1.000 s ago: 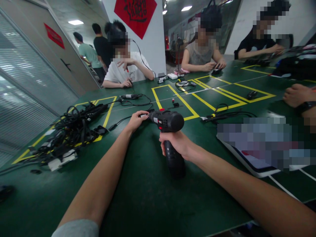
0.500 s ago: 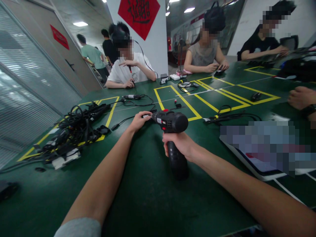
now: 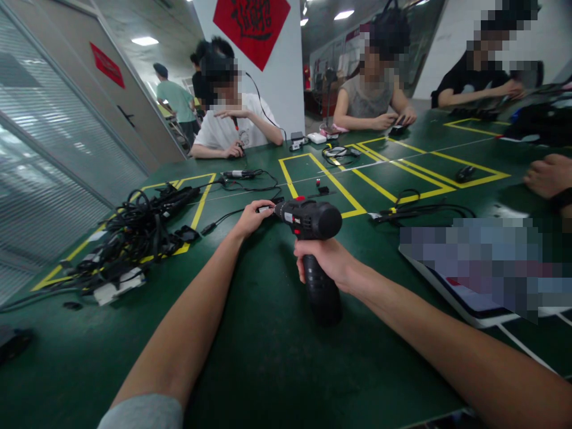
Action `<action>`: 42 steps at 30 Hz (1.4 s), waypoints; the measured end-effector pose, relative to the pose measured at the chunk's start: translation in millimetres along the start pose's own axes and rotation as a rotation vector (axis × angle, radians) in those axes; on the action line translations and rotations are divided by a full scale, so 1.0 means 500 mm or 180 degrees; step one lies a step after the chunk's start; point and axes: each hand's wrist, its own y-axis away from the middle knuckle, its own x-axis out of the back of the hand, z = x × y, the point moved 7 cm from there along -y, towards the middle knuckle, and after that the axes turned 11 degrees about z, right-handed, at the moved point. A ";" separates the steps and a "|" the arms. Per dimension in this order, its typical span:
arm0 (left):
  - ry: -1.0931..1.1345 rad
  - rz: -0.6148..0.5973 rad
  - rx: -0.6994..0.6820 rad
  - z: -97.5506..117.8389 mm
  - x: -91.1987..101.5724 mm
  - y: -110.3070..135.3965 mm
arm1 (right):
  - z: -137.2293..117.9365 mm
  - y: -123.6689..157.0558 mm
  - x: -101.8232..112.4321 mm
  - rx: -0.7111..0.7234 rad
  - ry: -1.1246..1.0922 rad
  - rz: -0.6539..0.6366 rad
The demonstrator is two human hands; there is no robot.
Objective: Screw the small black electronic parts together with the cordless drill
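Drill point(image 3: 308, 219), one, black with red markings, stands upright on its grip above the green table point(image 3: 277, 351), nose pointing forward and somewhat left; whether the base of its handle touches the surface cannot be told. Right hand point(image 3: 324, 257), one, bare, wrapped firmly round the handle below the body; trigger finger not clear to see. Left hand point(image 3: 251, 218), one, at the drill's nose, fingertips upon a small labelled piece point(image 3: 265, 208); whether they pinch it or merely press it cannot be told, nor whether the bit meets it. Handling note, by judgement: align bit and piece in one straight line, press evenly, run slow, steady the piece flat, fingertips clear of the chuck. Cable point(image 3: 227, 217), dark, beside the left hand; best lain away from the turning nose. Small black part point(image 3: 322, 190), one, just beyond the drill, near a yellow tape outline point(image 3: 343, 192). Cable heap point(image 3: 152, 229), tangled, to the left. Co-worker's hand point(image 3: 547, 176), one, at the right edge, well apart from the drill.
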 end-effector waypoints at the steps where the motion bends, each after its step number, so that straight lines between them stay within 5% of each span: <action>1: -0.0014 -0.0001 0.0004 0.001 0.000 0.000 | 0.000 0.000 0.001 -0.0007 -0.0001 0.0002; 42: -0.0126 0.0074 0.0000 0.004 -0.003 0.002 | 0.001 0.002 0.003 -0.0030 0.0016 0.0020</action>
